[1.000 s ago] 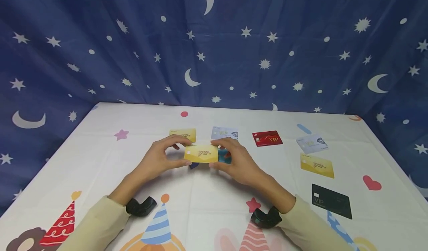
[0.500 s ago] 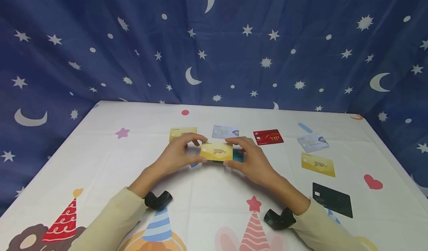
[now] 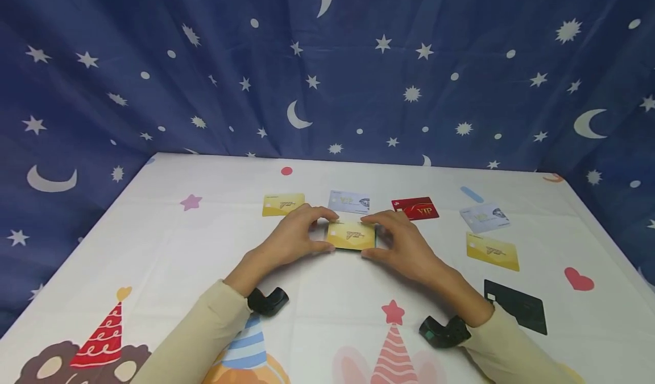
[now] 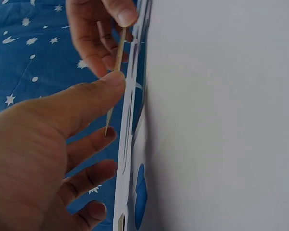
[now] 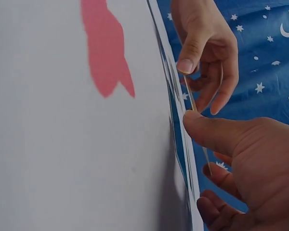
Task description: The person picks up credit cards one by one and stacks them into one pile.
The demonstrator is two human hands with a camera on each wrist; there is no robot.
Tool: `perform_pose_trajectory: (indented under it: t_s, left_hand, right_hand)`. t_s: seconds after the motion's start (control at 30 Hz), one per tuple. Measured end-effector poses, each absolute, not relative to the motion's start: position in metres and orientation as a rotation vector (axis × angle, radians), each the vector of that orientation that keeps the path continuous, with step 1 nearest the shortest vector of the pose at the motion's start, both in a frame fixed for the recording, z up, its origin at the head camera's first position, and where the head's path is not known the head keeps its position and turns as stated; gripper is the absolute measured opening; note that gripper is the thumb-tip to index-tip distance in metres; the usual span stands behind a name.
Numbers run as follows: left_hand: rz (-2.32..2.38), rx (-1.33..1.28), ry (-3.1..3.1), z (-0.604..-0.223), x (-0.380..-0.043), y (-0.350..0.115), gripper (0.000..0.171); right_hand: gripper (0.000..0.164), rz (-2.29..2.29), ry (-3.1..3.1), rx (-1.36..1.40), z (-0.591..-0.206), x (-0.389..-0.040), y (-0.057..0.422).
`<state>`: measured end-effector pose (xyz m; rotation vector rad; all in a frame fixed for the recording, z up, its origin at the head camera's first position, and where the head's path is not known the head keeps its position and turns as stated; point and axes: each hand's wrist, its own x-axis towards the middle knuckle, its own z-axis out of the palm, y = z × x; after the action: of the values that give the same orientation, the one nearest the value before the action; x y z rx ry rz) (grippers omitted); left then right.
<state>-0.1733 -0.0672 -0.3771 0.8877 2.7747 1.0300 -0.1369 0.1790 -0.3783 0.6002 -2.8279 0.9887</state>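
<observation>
A gold VIP card is pinched at its two short ends, between the thumb and fingers of my left hand and of my right hand. In both wrist views the gold card appears edge-on, tilted and raised off the table. A dark teal edge of another card shows just below it in the head view; the rest of that card is covered. Just behind the hands lie a second gold card, a silver card and a red card.
To the right lie another silver card, another gold card and a black card, partly overlapped by the right sleeve. The white tablecloth has printed party hats. A blue star-patterned curtain hangs behind the table. Each wrist carries a black camera.
Both hands have carried the gold card to the right, lowering it slightly. It now covers nearly all of the teal card and no longer overlaps the gold card behind the left hand.
</observation>
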Motion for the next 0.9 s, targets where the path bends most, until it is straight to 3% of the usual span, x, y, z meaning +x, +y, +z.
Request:
perform_pose_trajectory:
  t_s: [0.23, 0.9]
  left_hand:
    - [1.049, 0.918, 2.785, -0.385, -0.174, -0.069, 0.063]
    - [1.050, 0.917, 2.772, -0.398, -0.175, -0.066, 0.061]
  right_hand:
    - [0.063, 1.015, -2.840, 0.585, -0.383, -0.138, 0.182]
    - [0.057, 1.011, -2.864, 0.557, -0.392, -0.140, 0.186]
